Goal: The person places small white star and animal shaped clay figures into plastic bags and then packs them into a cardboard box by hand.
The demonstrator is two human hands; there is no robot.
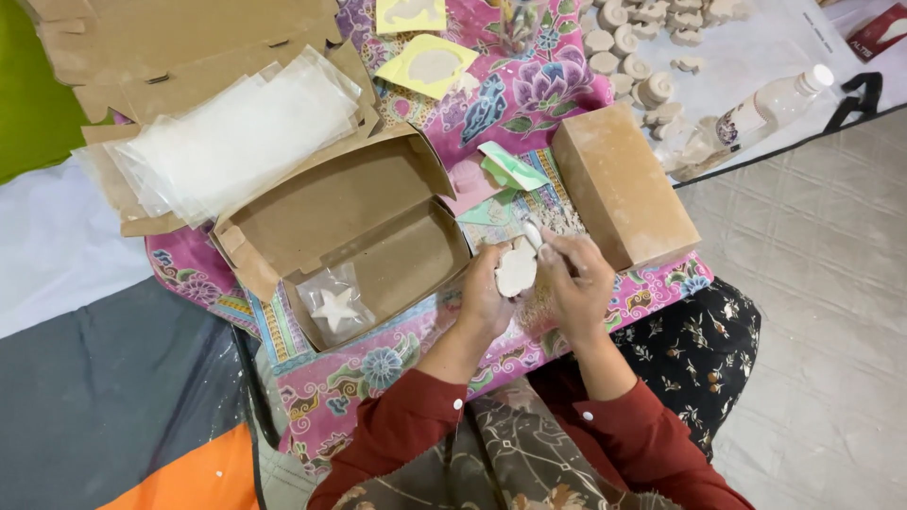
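1. Left hand point(484, 300): grip closed around a pale flat clay shape point(516, 272), held upright just above the patterned cloth point(397, 364), at centre of view.
2. Right hand point(578, 288): grip closed narrowly on a small white tool point(534, 234) whose tip meets the top edge of the clay shape at about 1 o'clock of it; what kind of tool it is cannot be told.
3. Crumbs and dust point(567, 222) lie on the cloth just at 12 o'clock of the hands; by judgement the piece in hand is partway through being trimmed or cleaned.
4. Open cardboard box point(378, 241), at 9 o'clock of the hands: holds one bagged white star point(336, 308) in its near corner and otherwise shows bare card; by judgement packing is barely begun.
5. Stack of clear bags point(236, 137), at 10 o'clock, on flattened cardboard; plenty unused.
6. Heap of pale clay pieces point(642, 47), at 1 o'clock, well apart from the hands; unbagged, so by judgement most of the work is left.
7. Closed brown box point(619, 184), just at 1 o'clock of the right hand; clear bottle point(765, 109) lying beyond it.
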